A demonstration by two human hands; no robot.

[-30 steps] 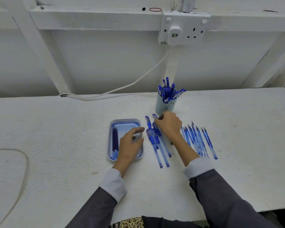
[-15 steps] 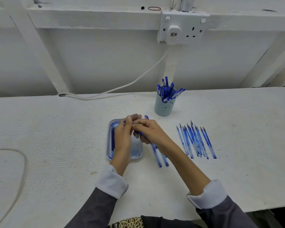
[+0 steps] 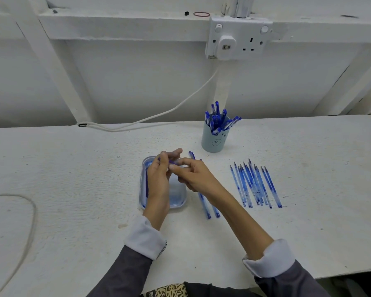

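Both of my hands meet above a small blue tray (image 3: pixel 179 202) on the white table. My left hand (image 3: pixel 159 181) and my right hand (image 3: pixel 193 176) pinch one blue pen (image 3: pixel 173 162) between their fingertips; most of it is hidden and blurred. Dark blue pieces lie along the tray's left side (image 3: pixel 146 185). Two or three blue pens (image 3: pixel 208 209) lie on the table under my right wrist. A row of several clear blue pen barrels (image 3: pixel 255 185) lies to the right. A pale blue cup (image 3: pixel 214 140) behind them holds several capped blue pens.
A white cable (image 3: pixel 159 114) runs along the table's back edge up to a wall socket (image 3: pixel 238 39). A thin grey cord (image 3: pixel 28 211) loops at the far left. The table's front edge (image 3: pixel 341 273) is near my right sleeve.
My right hand left the pens beside the cup and brought a pen over the tray. My left hand rose from the tray to meet it, and both now hold the pen.
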